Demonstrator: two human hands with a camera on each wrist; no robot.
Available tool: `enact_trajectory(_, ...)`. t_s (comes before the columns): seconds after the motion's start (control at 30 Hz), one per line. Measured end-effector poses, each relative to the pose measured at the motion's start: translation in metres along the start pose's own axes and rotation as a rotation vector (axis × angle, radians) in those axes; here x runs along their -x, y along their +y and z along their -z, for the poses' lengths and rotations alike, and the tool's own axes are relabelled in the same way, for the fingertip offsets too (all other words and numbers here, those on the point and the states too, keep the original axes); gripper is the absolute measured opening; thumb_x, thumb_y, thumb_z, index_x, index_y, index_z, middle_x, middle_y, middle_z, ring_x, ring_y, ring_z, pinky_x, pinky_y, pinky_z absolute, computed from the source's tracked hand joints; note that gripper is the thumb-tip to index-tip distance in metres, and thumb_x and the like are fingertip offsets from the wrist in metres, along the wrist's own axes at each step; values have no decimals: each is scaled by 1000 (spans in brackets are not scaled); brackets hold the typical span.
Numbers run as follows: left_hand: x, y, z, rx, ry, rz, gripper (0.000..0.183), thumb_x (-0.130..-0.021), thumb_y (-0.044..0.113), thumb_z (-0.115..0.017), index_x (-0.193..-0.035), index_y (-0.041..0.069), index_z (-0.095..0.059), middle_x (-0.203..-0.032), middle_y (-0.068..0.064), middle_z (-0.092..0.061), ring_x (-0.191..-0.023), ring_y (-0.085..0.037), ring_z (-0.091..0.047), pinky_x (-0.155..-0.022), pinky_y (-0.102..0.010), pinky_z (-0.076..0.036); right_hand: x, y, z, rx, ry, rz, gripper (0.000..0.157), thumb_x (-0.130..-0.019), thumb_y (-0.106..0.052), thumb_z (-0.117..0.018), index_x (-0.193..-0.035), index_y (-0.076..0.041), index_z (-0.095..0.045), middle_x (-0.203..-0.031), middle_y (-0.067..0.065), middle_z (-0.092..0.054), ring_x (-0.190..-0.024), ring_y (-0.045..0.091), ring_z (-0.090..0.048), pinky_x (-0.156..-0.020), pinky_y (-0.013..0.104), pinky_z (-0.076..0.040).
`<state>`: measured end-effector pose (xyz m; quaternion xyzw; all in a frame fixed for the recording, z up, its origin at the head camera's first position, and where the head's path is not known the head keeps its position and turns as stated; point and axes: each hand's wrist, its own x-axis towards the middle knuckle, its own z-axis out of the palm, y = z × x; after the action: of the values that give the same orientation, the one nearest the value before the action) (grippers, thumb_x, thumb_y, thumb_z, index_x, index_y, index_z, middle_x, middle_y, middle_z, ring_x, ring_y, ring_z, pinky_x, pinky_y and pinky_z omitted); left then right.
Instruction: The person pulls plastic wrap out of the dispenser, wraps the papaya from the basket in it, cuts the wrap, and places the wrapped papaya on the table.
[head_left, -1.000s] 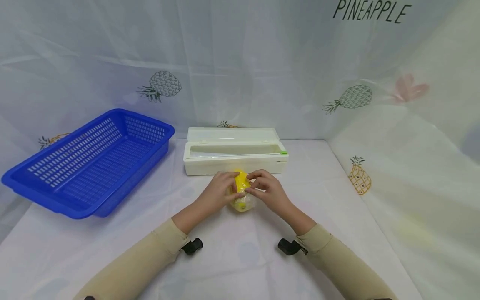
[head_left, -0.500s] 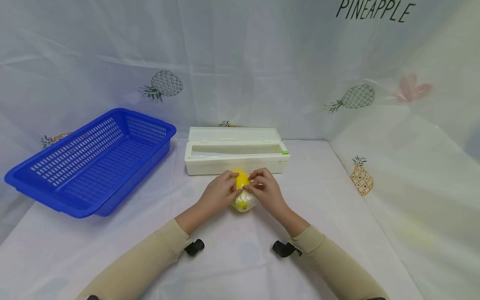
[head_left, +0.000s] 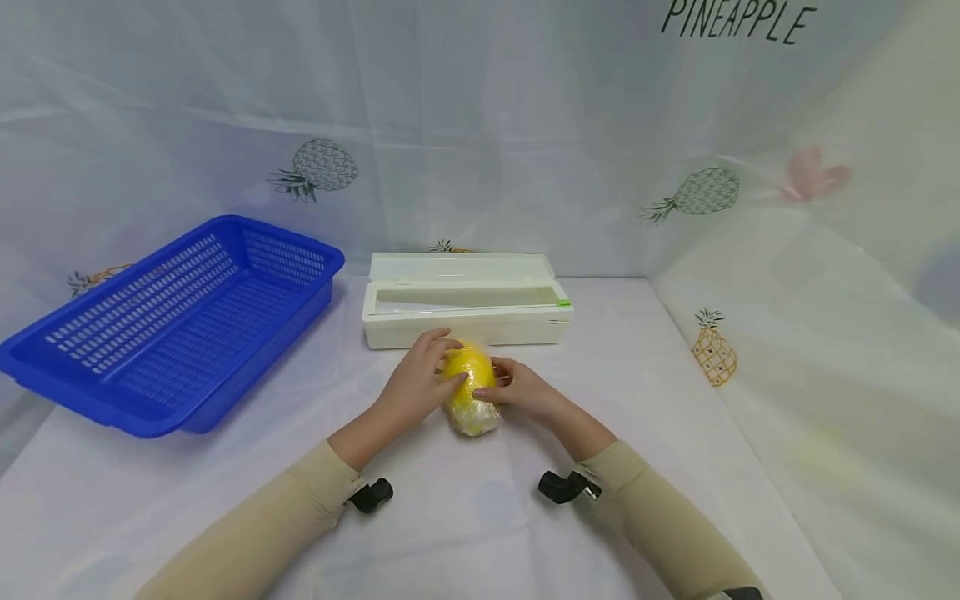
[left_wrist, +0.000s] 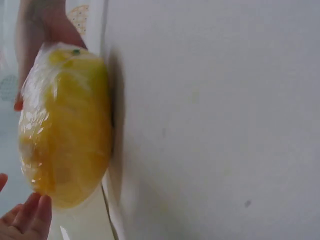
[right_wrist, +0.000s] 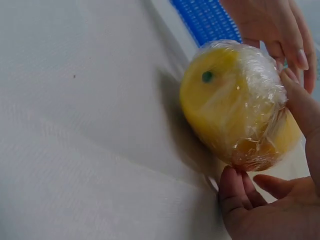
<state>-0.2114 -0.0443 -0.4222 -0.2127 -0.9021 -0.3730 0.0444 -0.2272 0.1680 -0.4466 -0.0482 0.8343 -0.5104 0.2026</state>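
A yellow fruit (head_left: 471,375) wrapped in shiny clear film is between my two hands, over the white-covered table. The film is crumpled at its near end, and a green spot shows through it in the right wrist view. My left hand (head_left: 412,379) holds the fruit's left side, its thumb and fingertips on the film. From the right, my right hand (head_left: 525,387) grips it; in the right wrist view the thumb (right_wrist: 302,100) lies on one side and the fingertips press the other. Parts of the right fingers are hidden behind the fruit in the head view.
Just behind the hands stands a long white box (head_left: 465,327) with its lid raised and a small green piece at its right end. A blue plastic basket (head_left: 202,400) sits at the left. A pineapple-print cloth (head_left: 487,167) hangs behind.
The wrapped fruit has turned and shifted slightly left and nearer. Both hands have moved: the left a little left, the right lower, from over the fruit to its side.
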Motion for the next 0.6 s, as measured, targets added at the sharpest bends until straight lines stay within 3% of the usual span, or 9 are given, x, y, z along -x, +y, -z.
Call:
enact_trajectory(0.1,-7,-6,6,93,-2,47,44,-95,22,-64,-136,9,-52,-147,-10,-40,-113,-26,-54,-91,-41,-51,0,-1,-2,5,-27,-10,81,-81,-35,-81,-144,-2,-43,-128,10,-55,-109,25,-53,-92,40,-48)
enact_trajectory(0.37,-16,-24,25,171,-74,166,40,-104,30,-48,-138,10,-54,-141,-11,-51,-130,-33,-45,-107,-51,-37,-2,-15,-16,9,-103,4,79,-77,-32,-84,-142,-16,-42,-126,9,-51,-106,25,-52,-92,41,-47)
enact_trajectory(0.6,-14,-34,29,223,-142,303,34,-103,27,-50,-122,4,-66,-121,-12,-64,-111,-29,-57,-100,-46,-45,-2,-18,-25,53,-134,64,72,-80,-34,-82,-141,-26,-44,-124,7,-51,-104,24,-53,-89,39,-49)
